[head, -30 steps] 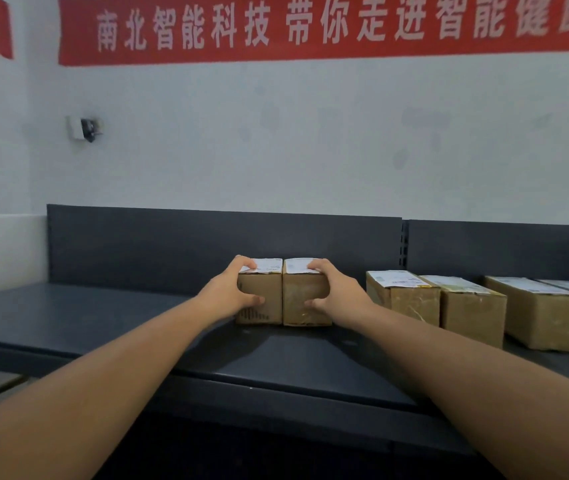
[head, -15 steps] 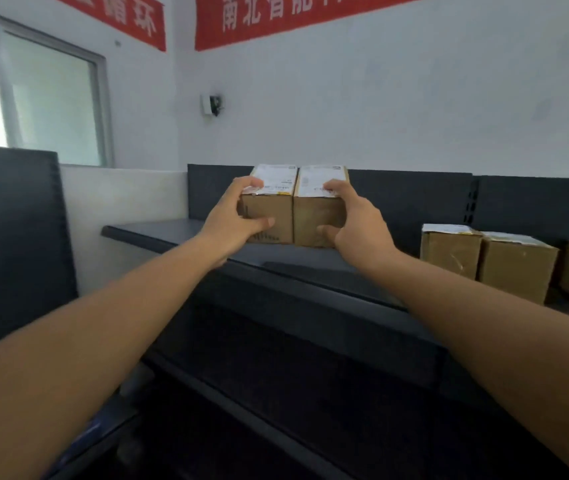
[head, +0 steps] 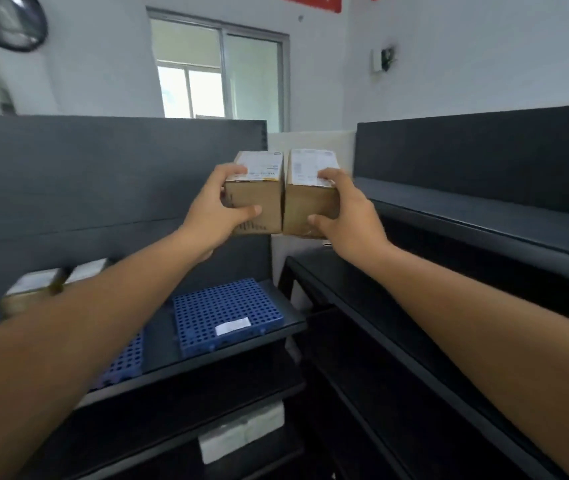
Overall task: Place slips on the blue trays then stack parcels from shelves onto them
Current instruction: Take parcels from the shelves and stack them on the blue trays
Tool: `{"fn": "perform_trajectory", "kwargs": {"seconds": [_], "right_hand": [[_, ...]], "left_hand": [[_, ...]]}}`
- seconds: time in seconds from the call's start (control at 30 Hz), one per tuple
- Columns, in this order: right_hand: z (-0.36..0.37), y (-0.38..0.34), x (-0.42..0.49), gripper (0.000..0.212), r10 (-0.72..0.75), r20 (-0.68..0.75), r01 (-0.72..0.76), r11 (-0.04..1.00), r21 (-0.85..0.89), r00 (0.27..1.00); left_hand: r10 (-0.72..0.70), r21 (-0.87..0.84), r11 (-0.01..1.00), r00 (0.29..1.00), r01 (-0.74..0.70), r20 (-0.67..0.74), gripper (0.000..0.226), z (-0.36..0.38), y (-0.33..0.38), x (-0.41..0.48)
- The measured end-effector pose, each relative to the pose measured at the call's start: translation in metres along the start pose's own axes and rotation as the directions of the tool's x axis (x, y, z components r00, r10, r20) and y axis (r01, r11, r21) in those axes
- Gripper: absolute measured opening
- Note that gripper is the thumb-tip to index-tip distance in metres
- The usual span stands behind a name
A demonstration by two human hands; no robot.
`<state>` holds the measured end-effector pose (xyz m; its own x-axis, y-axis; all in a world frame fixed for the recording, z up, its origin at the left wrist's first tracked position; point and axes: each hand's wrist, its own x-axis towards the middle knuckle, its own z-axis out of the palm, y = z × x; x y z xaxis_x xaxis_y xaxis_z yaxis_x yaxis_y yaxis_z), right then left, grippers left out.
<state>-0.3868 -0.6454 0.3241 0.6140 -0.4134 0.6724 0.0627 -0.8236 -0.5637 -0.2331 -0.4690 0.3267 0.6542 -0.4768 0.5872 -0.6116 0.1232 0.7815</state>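
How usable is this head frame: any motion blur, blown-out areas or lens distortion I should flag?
Head view: the window is blown out, with no detail outside; motion blur smears the parcels at far left, while the two held parcels stay fairly sharp, their label text unreadable; wide-angle distortion tilts the shelf edges and stretches the forearms; the blue tray and its slip are clear.
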Motion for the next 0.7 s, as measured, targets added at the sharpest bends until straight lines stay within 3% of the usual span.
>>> {"fn": "perform_trajectory", "kwargs": {"seconds": [0.3,0.7], "right_hand": [[0.150,0.040,0.028,0.065,0.039,0.176,-0.055,0.995,0.087,0.984],[0.329,0.170,0.076,0.063,0.148,0.391,-0.165,0.986,0.010,0.908]], "left_hand": [[-0.194,-0.005,0.980,0.946,0.199,-0.259,0.063,-0.093,-0.130,-0.012],[-0.431,0.083,0.882,0.866,0.463,-0.252,0.064,-0.091,-0.367,0.018]]}}
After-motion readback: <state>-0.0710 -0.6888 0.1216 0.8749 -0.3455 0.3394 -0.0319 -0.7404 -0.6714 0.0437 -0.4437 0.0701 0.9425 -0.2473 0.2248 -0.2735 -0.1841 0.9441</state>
